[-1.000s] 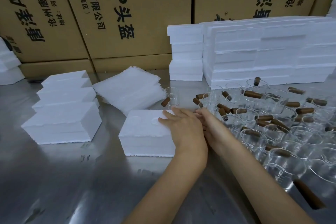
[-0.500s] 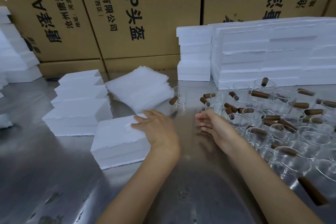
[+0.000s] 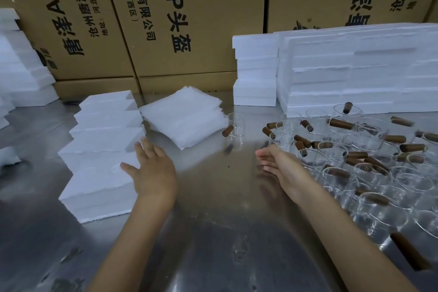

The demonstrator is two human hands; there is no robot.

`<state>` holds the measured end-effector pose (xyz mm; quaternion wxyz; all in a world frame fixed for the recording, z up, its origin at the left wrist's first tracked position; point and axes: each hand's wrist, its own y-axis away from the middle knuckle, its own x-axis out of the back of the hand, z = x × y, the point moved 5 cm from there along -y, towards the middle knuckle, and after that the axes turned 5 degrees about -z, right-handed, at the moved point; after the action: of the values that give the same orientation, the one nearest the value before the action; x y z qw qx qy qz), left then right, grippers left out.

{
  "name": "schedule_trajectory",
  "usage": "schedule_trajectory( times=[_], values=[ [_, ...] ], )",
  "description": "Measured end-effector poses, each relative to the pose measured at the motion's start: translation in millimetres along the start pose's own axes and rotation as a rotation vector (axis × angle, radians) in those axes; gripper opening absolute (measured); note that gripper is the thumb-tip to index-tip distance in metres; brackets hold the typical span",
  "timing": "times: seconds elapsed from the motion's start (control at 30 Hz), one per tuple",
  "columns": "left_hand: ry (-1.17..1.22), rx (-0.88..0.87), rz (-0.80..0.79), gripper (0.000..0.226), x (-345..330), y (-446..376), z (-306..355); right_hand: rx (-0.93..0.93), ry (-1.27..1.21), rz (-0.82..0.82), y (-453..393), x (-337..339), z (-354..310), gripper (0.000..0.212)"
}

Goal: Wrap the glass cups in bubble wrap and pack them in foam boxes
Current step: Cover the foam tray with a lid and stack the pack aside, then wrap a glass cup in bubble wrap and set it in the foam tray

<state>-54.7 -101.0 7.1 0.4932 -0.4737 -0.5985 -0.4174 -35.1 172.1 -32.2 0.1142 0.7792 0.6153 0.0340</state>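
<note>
Far left: stacked white foam pieces (image 3: 22, 71) against the printed cardboard cartons (image 3: 189, 19) that close off the back of the steel table (image 3: 213, 232). Next, a stepped row of closed foam boxes (image 3: 106, 123) runs toward the viewer; the nearest foam box (image 3: 94, 187) lies at its front end. The left hand (image 3: 151, 170) is spread flat with straight fingers, palm down, its thumb and fingertips over the right edge of that box — it holds nothing, and whether it touches the foam cannot be told. Behind it lies a tilted pile of bubble-wrap sheets (image 3: 184, 118), and just beside the pile stands a single glass cup (image 3: 234, 125) with a brown wooden handle. The right hand (image 3: 282, 168) hovers at the table's centre, fingers loosely curved and empty. Right: a crowded group of glass cups (image 3: 369, 161) with wooden handles, upright and close together, in front of a wall of stacked foam blocks (image 3: 343, 69).
</note>
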Motion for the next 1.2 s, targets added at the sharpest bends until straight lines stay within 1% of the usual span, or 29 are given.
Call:
schedule_trajectory(
  times=[0.33,0.47,0.6,0.77,0.9,1.07,1.13,1.2],
  values=[
    [0.113,-0.134,-0.006,0.083,4.9,-29.1,-22.5,-0.002,-0.009,0.018,-1.0,1.0,1.8,0.026],
    [0.135,-0.177,0.000,0.087,5.0,-45.2,-29.6,-0.012,-0.016,0.027,-1.9,1.4,2.4,0.026],
    [0.141,-0.210,0.018,0.085,4.0,-64.8,-39.7,-0.015,-0.008,0.027,-3.4,1.7,2.7,0.025],
    [0.183,-0.235,0.035,0.087,2.4,-91.5,-50.9,-0.010,-0.006,0.029,-5.1,3.0,4.7,0.026],
    [0.195,-0.249,0.041,0.087,2.4,-111.1,-54.5,-0.016,-0.012,0.034,-9.5,3.0,8.5,0.021],
    [0.225,-0.254,0.046,0.086,3.5,-125.1,-56.6,-0.035,0.029,0.043,-16.7,4.1,14.0,0.020],
    [0.232,-0.265,0.096,0.082,4.9,-121.4,-52.2,-0.051,0.044,0.062,-18.8,4.9,14.7,0.023],
    [0.259,-0.307,0.267,0.073,10.4,-107.3,-37.4,-0.048,0.067,0.061,-19.5,3.6,15.5,0.020]
  ],
)
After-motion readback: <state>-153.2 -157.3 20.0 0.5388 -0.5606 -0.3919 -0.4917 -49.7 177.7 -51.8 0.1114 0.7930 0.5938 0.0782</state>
